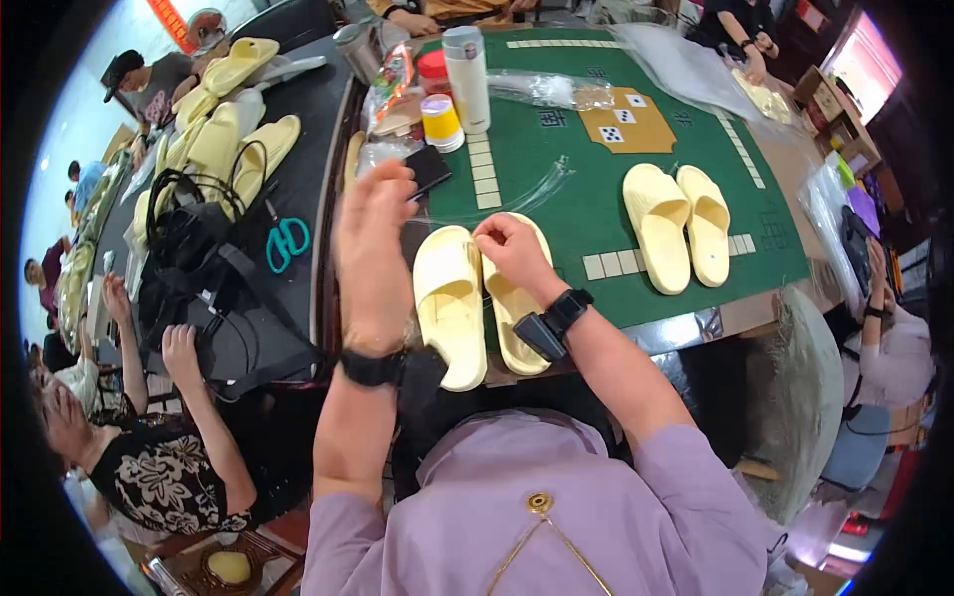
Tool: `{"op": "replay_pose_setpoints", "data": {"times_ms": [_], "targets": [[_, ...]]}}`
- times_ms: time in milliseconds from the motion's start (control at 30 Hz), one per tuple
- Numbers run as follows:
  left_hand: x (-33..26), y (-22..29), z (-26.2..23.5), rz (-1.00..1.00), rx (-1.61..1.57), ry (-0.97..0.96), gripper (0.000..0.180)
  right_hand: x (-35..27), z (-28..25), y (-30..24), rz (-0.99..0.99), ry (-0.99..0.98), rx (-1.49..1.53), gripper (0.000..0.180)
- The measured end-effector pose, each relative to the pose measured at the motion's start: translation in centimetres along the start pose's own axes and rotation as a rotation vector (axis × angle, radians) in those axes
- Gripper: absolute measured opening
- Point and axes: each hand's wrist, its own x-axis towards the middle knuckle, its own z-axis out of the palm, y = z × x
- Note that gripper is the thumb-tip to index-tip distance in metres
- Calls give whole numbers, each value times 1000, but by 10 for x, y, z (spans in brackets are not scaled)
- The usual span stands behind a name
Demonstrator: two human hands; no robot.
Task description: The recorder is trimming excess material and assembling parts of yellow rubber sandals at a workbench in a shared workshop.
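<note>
A pair of pale yellow slippers lies at the table's near edge, toes pointing away: a left slipper (459,333) and a right slipper (515,323). My right hand (519,256) rests over the right one, thumb and finger pinched together beside the gap between the two straps. What the pinch holds, if anything, is too small to make out. Just left of the pair, my left hand (376,263) is raised, blurred by motion, its fingers stretched out with nothing visible in them. Thin clear plastic strands (532,194) lie beyond the slippers.
Another yellow pair (658,223) sits to the right on the green mat (586,204). Beyond are a white bottle (467,84), stacked cups (441,124) and clear plastic bags (686,70). On the black table at left lie teal scissors (287,244), a black bag and more slippers. Other people sit around.
</note>
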Motion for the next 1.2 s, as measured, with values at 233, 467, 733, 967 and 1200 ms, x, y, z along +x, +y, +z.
{"op": "replay_pose_setpoints", "data": {"times_ms": [233, 467, 733, 967, 1200], "targets": [[2, -130, -38, -247, 192, 64, 22, 2, 0, 4, 54, -13, 105, 8], [-4, -149, -50, -323, 100, 113, 16, 2, 2, 2, 66, 12, 166, 7], [-5, -147, -49, -383, 324, -157, 20, 4, 0, 3, 83, -13, 171, 8], [-8, -139, -41, -270, 544, -280, 21, 5, -2, 1, 119, -35, 209, 8], [-10, -141, -39, -267, 510, -238, 14, 5, -3, -2, 90, -42, 191, 10]]}}
